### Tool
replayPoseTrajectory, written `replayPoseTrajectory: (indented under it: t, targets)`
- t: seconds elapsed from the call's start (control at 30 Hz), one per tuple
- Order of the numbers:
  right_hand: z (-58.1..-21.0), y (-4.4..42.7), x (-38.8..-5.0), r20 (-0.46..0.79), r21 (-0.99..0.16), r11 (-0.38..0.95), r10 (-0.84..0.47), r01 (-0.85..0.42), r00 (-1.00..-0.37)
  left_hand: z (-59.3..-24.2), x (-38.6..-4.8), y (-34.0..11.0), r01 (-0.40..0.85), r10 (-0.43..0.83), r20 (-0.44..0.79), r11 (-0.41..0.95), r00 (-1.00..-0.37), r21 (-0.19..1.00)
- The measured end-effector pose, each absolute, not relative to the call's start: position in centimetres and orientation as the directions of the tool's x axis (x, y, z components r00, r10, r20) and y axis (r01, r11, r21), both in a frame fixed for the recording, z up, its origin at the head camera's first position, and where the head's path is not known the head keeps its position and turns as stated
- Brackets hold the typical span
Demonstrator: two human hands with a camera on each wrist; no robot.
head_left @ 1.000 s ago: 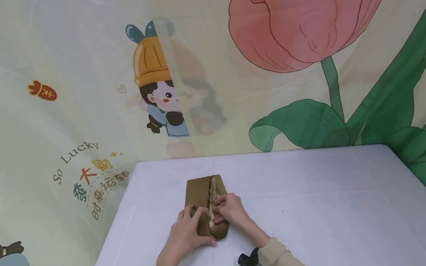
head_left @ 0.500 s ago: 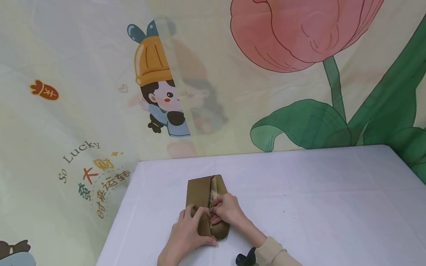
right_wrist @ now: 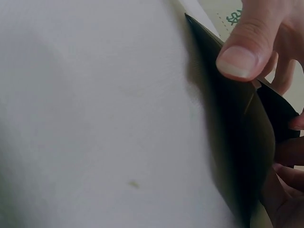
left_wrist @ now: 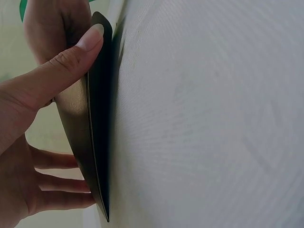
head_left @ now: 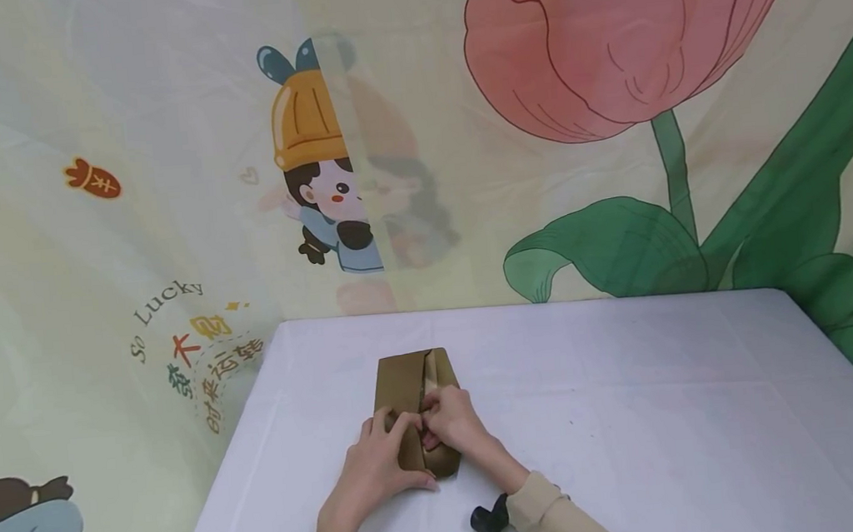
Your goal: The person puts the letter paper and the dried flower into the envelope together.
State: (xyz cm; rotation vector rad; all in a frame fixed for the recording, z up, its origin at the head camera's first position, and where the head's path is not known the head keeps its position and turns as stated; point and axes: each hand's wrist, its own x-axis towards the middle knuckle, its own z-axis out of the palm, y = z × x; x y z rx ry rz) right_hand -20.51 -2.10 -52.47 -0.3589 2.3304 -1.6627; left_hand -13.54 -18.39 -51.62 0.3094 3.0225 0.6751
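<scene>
A brown tobacco pouch [head_left: 400,381] lies on the table at its near left part, with a lengthwise slit along its right side. My left hand [head_left: 370,467] holds it, the fingers over the flap and the thumb at the near end. In the left wrist view that thumb [left_wrist: 71,61] presses the pouch's edge. My right hand [head_left: 454,421] has its fingers curled into the slit, around the tobacco, which is now mostly hidden. The left thumb [right_wrist: 240,61] also shows large in the right wrist view. A black pipe [head_left: 489,520] lies by the right sleeve, its stem partly covered.
The table [head_left: 634,417] has a white cloth, with a few tiny crumbs to the right of the pouch. Behind it hangs a printed backdrop [head_left: 416,133] with a tulip and a cartoon figure.
My right fingers have moved slightly left and deeper into the slit, hiding the shredded tobacco that showed before. The left hand keeps its hold. The whole view shifts a little.
</scene>
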Motion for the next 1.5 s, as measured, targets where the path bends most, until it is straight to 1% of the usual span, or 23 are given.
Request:
replayPoseTrajectory:
  t: [0.13, 0.27, 0.43, 0.63, 0.9, 1.07, 1.17, 1.4, 1.5]
  targets:
    - [-52.4, -2.3, -20.4, -0.035, -0.925, 0.367, -0.341, -0.098, -0.939, -51.6, -13.5, -18.3, 0.183, 0.198, 0.01, 0.887, -0.98, 0.424]
    - [-52.3, -2.3, -20.3, -0.002, -0.913, 0.386, -0.33, -0.133, -0.944, -51.7, -13.5, -18.3, 0.183, 0.197, 0.009, 0.891, -0.98, 0.416]
    - [-52.2, -2.3, -20.2, 0.01, -0.905, 0.401, -0.314, -0.142, -0.95, -51.6, -13.5, -18.3, 0.183, 0.198, 0.009, 0.891, -0.98, 0.414]
    - [-52.0, -2.2, -20.1, 0.02, -0.899, 0.406, -0.333, -0.162, -0.943, -51.5, -13.5, -18.2, 0.191, 0.202, 0.015, 0.893, -0.979, 0.408]
    - [-51.9, -2.0, -20.0, 0.108, -0.801, 0.512, -0.388, -0.311, -0.916, -51.7, -13.4, -18.3, 0.19, 0.199, 0.021, 0.888, -0.98, 0.418]
    - [-51.8, -1.6, -19.8, 0.142, -0.77, 0.525, -0.411, -0.361, -0.9, -51.9, -13.3, -18.3, 0.178, 0.191, 0.014, 0.883, -0.981, 0.434]
    - [-51.8, -1.2, -19.8, 0.119, -0.785, 0.515, -0.418, -0.343, -0.901, -52.0, -13.3, -18.3, 0.181, 0.196, 0.009, 0.884, -0.981, 0.432]
    - [-51.4, -0.7, -19.4, 0.015, -0.861, 0.45, -0.441, -0.235, -0.897, -51.8, -13.2, -18.1, 0.176, 0.206, -0.02, 0.881, -0.978, 0.439]
    - [-51.2, -0.5, -19.3, -0.016, -0.866, 0.453, -0.447, -0.211, -0.894, -51.7, -13.1, -18.0, 0.179, 0.212, -0.026, 0.878, -0.977, 0.445]
